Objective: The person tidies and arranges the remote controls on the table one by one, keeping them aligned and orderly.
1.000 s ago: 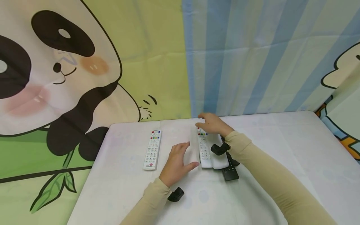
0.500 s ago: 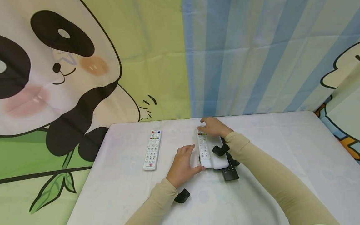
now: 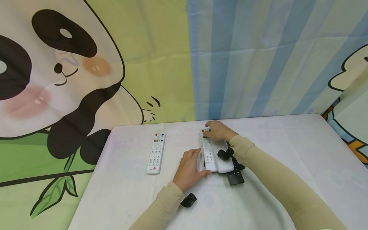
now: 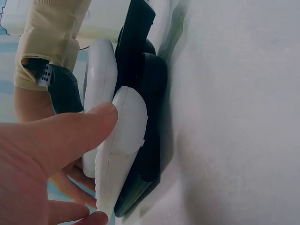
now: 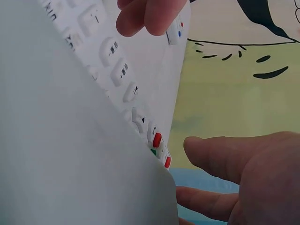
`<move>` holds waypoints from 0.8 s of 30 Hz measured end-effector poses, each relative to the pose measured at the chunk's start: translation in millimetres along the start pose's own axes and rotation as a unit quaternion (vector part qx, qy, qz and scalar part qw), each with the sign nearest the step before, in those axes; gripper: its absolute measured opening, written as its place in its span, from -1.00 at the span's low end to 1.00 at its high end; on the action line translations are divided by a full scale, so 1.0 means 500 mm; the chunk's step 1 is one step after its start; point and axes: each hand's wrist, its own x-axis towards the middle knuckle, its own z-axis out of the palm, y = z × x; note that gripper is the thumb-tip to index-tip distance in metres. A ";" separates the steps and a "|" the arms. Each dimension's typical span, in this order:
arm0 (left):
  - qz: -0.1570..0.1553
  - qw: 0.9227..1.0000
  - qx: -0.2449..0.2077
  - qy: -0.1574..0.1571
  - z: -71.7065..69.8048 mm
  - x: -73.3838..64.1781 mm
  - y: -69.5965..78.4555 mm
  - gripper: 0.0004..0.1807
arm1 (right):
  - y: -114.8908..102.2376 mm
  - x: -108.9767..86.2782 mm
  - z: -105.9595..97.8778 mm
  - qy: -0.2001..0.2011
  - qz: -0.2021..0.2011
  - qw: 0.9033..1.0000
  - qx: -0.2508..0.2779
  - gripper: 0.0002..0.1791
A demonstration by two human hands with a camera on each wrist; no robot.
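Note:
A white remote control [image 3: 208,153] with small buttons lies on a pile, beside a plain white slab [image 3: 223,159]. Black remotes [image 3: 236,177] show from under them. My left hand [image 3: 189,169] is at the remote's left side, thumb at its near end. In the left wrist view, that thumb [image 4: 101,119] meets the white remote [image 4: 123,136], and the fingers below come up to its edge. Over the far end of the pile reaches my right hand [image 3: 219,131], its fingers apart. In the right wrist view, the white slab [image 5: 84,154] hides part of the button face.
Another white remote [image 3: 156,153] lies alone to the left on the white table [image 3: 126,191]. A black wrist camera [image 3: 188,200] hangs at the left sleeve, and another [image 3: 225,154] overlaps the slab. A panda-print cloth [image 3: 161,64] stands behind the table.
My left hand has moved right, up to the white remote's side and near end. The right hand has shifted slightly nearer and right at the far end. The remotes have stayed put.

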 end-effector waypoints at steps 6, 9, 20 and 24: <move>0.003 1.000 0.006 0.000 0.006 0.002 0.002 -0.01 | -0.002 -0.001 0.000 -0.005 0.002 1.000 0.002 -0.41; 0.008 1.000 0.014 0.001 0.009 0.004 0.001 0.00 | -0.003 -0.003 -0.002 -0.004 0.002 1.000 0.003 -0.42; 0.017 1.000 0.020 -0.010 0.009 0.004 0.000 -0.09 | -0.006 -0.003 -0.001 -0.002 0.005 1.000 -0.001 -0.46; 0.022 1.000 0.015 -0.005 0.006 0.002 -0.003 -0.12 | -0.004 -0.002 0.001 0.001 0.006 1.000 0.001 -0.45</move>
